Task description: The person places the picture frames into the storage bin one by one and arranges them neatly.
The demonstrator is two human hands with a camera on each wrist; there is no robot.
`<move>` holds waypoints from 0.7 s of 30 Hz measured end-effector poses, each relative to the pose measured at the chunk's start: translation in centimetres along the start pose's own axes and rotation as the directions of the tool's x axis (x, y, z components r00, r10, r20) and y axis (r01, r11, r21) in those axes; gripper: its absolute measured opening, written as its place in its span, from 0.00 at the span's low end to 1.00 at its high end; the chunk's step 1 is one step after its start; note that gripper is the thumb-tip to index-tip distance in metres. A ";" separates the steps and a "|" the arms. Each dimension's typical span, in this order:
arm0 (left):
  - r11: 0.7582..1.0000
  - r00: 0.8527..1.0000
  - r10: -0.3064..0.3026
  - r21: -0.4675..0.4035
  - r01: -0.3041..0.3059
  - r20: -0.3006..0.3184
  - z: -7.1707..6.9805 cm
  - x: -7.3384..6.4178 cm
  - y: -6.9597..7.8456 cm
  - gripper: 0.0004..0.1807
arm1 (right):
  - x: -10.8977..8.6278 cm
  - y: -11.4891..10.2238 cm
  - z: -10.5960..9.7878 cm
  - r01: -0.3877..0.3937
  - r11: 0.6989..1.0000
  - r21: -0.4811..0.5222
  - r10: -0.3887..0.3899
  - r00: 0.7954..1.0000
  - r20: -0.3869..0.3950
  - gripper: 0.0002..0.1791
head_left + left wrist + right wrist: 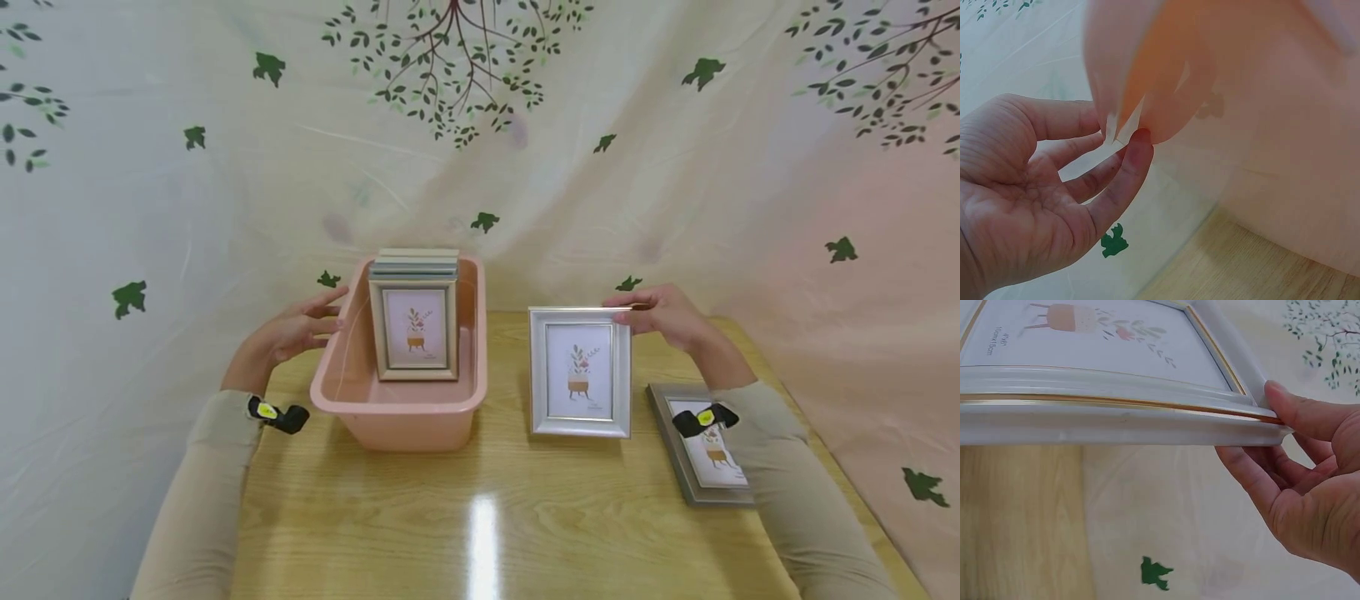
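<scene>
My right hand [663, 315] grips a silver picture frame [542, 375] by its upper right corner, the thumb on its front face and the fingers behind. It is held upright over the table, its plant print facing me. At the left rim of a pink plastic basin [405, 429], the fairly straight fingers of my left hand [300, 327] touch the edge; the left wrist view shows the fingertips [1141, 140] right at the rim. Inside the basin stand several picture frames [377, 333] in a row, the front one pale gold with a similar plant print.
On the right of the wooden table [555, 517], a grey-brown picture frame [675, 454] lies face up, partly covered by my right forearm. A cloth backdrop [555, 183] with leafy branches and green birds hangs behind the table and along its sides.
</scene>
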State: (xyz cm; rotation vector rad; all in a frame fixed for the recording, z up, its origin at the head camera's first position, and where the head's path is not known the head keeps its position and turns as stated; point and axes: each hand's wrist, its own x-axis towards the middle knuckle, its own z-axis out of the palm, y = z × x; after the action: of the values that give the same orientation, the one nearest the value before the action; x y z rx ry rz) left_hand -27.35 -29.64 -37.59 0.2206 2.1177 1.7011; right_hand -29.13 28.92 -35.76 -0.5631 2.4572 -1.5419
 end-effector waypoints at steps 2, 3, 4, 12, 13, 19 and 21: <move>1.000 1.000 -0.002 0.003 0.002 -0.001 0.1 -0.1 0.0 0.45 | 0.0 -0.8 0.0 0.010 1.000 -0.007 -0.010 0.999 -0.031 0.21; 1.000 1.000 -0.002 0.006 0.002 -0.002 0.1 -0.1 0.0 0.45 | 0.1 -1.2 0.0 0.013 1.000 0.000 -0.013 0.999 -0.049 0.21; 1.000 1.000 -0.003 0.008 0.003 -0.002 0.1 -0.2 0.0 0.45 | 0.2 -1.6 0.0 0.018 1.000 0.008 -0.018 0.998 -0.065 0.22; 1.000 1.000 -0.010 0.015 0.010 -0.020 0.4 -0.3 -0.1 0.45 | 0.9 -5.2 -0.4 0.050 0.988 0.147 -0.018 0.977 -0.211 0.16; 1.000 1.000 -0.009 0.015 0.009 -0.021 0.5 -0.4 -0.1 0.45 | 1.0 -5.7 -0.4 0.059 0.985 0.165 -0.020 0.974 -0.224 0.15; 1.000 0.999 -0.013 0.008 0.013 -0.035 0.6 -0.6 -0.1 0.45 | 1.7 -8.8 -0.8 0.090 0.979 0.181 -0.035 0.958 -0.285 0.12; 1.000 0.999 -0.013 0.007 0.014 -0.038 0.7 -0.6 -0.1 0.45 | 2.0 -9.7 -0.9 0.100 0.976 0.195 -0.039 0.955 -0.294 0.13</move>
State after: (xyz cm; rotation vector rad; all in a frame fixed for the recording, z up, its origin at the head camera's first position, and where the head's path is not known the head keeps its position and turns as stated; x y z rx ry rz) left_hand -26.53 -29.30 -37.71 0.1771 2.1478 1.7029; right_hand -29.11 25.05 -26.58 -0.4168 2.4518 -2.0091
